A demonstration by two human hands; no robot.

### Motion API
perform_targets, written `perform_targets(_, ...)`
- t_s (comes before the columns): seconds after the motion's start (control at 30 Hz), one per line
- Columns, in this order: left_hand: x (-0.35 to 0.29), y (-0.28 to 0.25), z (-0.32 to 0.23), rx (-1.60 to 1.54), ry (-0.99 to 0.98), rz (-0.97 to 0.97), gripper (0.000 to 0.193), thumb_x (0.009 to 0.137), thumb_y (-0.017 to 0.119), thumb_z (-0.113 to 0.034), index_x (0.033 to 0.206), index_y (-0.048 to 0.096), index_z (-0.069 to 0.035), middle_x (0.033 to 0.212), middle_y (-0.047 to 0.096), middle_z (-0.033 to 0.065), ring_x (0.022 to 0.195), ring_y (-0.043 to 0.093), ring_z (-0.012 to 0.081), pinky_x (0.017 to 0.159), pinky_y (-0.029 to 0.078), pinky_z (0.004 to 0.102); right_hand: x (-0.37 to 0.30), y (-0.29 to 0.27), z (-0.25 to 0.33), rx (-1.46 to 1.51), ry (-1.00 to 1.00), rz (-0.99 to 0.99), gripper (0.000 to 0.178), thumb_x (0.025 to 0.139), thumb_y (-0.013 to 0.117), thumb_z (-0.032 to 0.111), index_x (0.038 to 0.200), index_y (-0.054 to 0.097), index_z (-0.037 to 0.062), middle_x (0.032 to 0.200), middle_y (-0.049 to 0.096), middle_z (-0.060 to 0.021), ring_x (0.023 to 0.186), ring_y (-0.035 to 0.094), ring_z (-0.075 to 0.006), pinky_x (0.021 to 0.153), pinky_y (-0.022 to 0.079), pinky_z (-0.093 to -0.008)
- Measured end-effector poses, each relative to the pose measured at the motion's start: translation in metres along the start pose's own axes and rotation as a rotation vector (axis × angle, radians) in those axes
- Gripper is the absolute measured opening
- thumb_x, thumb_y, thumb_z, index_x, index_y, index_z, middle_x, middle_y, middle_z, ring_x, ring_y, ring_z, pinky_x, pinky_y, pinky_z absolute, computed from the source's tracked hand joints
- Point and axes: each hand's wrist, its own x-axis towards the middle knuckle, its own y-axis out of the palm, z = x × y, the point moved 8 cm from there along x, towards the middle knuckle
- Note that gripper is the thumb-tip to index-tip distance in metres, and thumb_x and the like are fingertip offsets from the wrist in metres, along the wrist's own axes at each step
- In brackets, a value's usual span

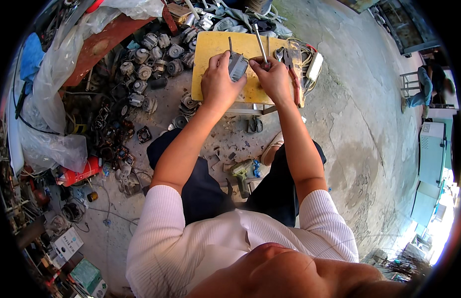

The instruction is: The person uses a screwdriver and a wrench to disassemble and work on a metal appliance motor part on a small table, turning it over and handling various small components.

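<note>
My left hand (220,85) is closed around a small grey metal motor (238,68) whose thin shaft points away from me. It is held just above a worn yellow tabletop (208,43). Beside it, my right hand (275,84) pinches the dark red handle end of a long-shafted hand tool (261,43), probably a screwdriver. Its bright shaft points away, past the table's far edge; the kind of tip is too small to tell. By my right hand lie a wrench (279,53), a pair of pliers with red handles (294,79) and another slim rod (268,43).
Several used motors (143,72) are heaped on the floor left of the table. A green cordless drill (240,174) lies between my feet. To the right are a white power strip (315,67) and coiled cables. Another person (429,89) is bent over at far right.
</note>
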Motion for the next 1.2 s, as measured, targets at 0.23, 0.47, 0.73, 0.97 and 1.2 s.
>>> perform_targets(0.23,0.004,0.0,-0.004,0.055,-0.044,0.036,0.08,0.072,0.082,-0.035,0.137,0.049,-0.005,0.128,0.057,0.0141,0.108,0.064,0.0349,0.087,0.054,0.0449,-0.013,-0.002,0.011,0.0,-0.118,-0.053,0.024,0.089,0.072,0.023,0.102,0.076,0.0027,0.068,0.064,-0.0062,0.06,0.057,-0.0142,0.059,0.047,-0.0311)
perform_targets(0.47,0.005,0.003,0.004,-0.033,0.023,0.387,0.109,0.068,0.081,-0.038,0.155,0.025,-0.004,0.144,0.042,0.0211,0.125,0.055,0.0392,0.112,0.035,0.0526,-0.03,0.002,0.031,-0.169,-0.267,0.007,0.042,0.087,0.076,0.033,0.117,0.072,0.0034,0.087,0.063,-0.0131,0.071,0.063,-0.0213,0.07,0.052,-0.0346)
perform_targets(0.73,0.04,0.01,0.057,-0.74,-0.349,0.378,0.042,0.096,0.062,-0.017,0.135,0.058,0.0,0.127,0.064,0.0107,0.111,0.061,0.0164,0.093,0.048,0.0282,-0.032,0.009,0.034,-0.196,-0.246,0.046,0.056,0.081,0.082,0.038,0.124,0.069,0.0042,0.088,0.06,-0.0111,0.074,0.06,-0.0198,0.071,0.052,-0.0338)
perform_targets(0.97,0.048,0.027,0.06,-0.819,-0.456,0.385,0.034,0.096,0.069,-0.03,0.114,0.071,-0.002,0.099,0.072,0.002,0.091,0.063,0.009,0.082,0.048,0.0237,-0.024,0.008,0.022,-0.117,-0.193,0.067,0.061,0.076,0.085,0.04,0.123,0.07,0.0042,0.088,0.059,-0.0105,0.076,0.057,-0.0192,0.073,0.051,-0.0333)
perform_targets(1.2,0.067,0.016,0.094,-0.608,-0.397,0.198,0.036,0.104,0.053,-0.034,0.105,0.067,-0.001,0.1,0.07,0.005,0.094,0.063,0.0134,0.085,0.048,0.0295,-0.02,0.006,0.009,-0.071,-0.176,0.081,0.065,0.075,0.086,0.044,0.122,0.069,0.002,0.087,0.058,-0.0085,0.075,0.056,-0.0166,0.071,0.05,-0.0315)
